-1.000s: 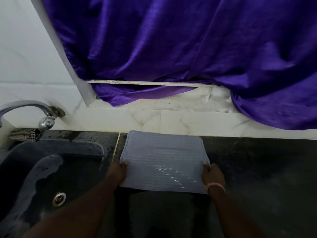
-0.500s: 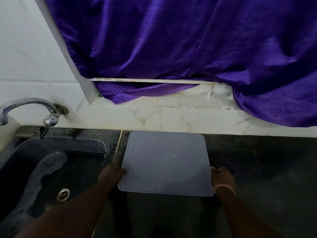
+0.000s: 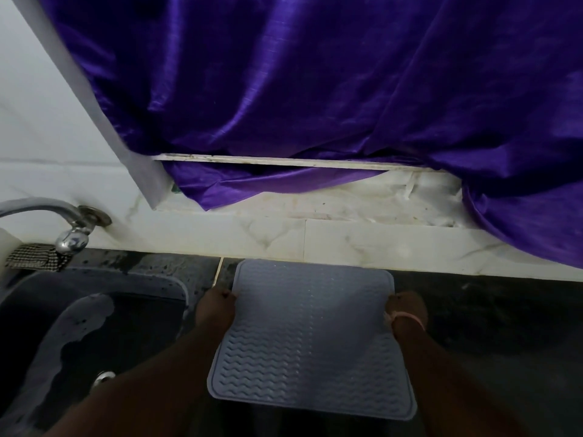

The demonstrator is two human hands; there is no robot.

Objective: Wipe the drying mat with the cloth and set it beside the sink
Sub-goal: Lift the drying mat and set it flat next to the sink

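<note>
**Grey silicone mat held over the tabletop edge**

Grey and ribbed, the drying mat (image 3: 310,339) hung partly over the near edge of the dark tabletop (image 3: 492,316), just right of the sink (image 3: 94,310). The left hand (image 3: 216,309) gripped its left edge, the right hand (image 3: 405,310) its right. Judging by this, the placing step was in hand; next came sliding it fully on and letting go. The sink held a foamy puddle (image 3: 79,329) around the drain (image 3: 104,377). Farther back, a checked cloth (image 3: 34,260) lay under the tap (image 3: 71,239).
</note>
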